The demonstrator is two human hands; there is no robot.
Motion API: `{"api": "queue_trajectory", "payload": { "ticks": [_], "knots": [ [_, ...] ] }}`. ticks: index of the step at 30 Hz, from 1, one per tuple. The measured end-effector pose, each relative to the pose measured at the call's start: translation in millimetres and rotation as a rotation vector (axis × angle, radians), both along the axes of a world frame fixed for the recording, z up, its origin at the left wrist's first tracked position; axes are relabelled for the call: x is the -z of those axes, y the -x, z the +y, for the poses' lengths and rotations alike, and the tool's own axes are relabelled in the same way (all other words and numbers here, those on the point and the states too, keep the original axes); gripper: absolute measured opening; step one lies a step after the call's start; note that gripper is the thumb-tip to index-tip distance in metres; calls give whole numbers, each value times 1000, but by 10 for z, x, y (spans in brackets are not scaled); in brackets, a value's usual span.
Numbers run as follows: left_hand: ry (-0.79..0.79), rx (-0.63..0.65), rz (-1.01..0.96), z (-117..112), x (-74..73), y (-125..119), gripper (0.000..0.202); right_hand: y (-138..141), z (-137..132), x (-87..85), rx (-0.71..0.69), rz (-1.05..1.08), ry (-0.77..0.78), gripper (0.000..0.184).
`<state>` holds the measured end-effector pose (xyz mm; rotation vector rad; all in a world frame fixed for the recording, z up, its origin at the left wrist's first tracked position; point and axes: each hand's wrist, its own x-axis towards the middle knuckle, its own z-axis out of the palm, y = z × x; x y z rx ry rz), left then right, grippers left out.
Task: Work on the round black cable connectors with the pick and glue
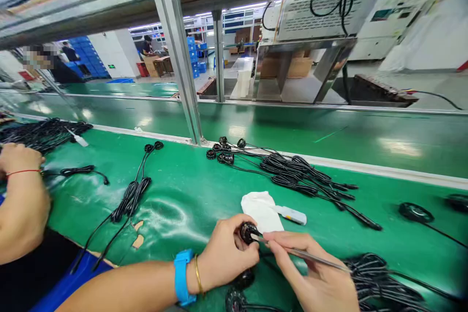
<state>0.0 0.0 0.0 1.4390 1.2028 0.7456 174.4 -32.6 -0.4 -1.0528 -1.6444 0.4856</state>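
My left hand (224, 253) pinches round black part (247, 232) above green surface (197, 190), toward near edge; my right hand (318, 273) grips slim silver metal tool (310, 256), tip at part. Steady pinch, light pressure advisable.

Looks forward and down from the person's head, over the bare left hand (227, 247) and bare right hand (316, 270). Sits near the grip on the small round black part (247, 230), framed low and just right of centre. Reaches past the grip over the shiny green work surface (204, 200) and upright silver-grey metal post (178, 48) to stacked blue plastic crates (192, 56), far beyond.
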Motion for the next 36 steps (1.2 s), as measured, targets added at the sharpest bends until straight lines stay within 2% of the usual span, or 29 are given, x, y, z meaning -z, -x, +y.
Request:
{"api": "queue_trajectory", "payload": {
  "ticks": [8, 12, 17, 22, 25, 36],
  "knots": [
    [12, -4, -29, -17, 12, -29, 33, 126, 0, 116, -37, -59, -123, 12],
    [-30, -17, -21, -31, 66, -20, 29, 193, 2, 130, -50, -77, -139, 16],
    [-35, -1, -59, -24, 82, -18, 24, 261, 34, 62, -45, -115, -115, 18],
    [-10, -57, -44, 9, 18, -30, 26, 130, 33, -75, -15, 87, -51, 12],
    [1, -53, -39, 20, 3, -29, 26, 44, 42, -105, 26, 92, -59, 10],
    [11, -16, -6, 29, 1, -21, 23, 31, 75, 71, -108, -128, -97, 11]
  ]
}}
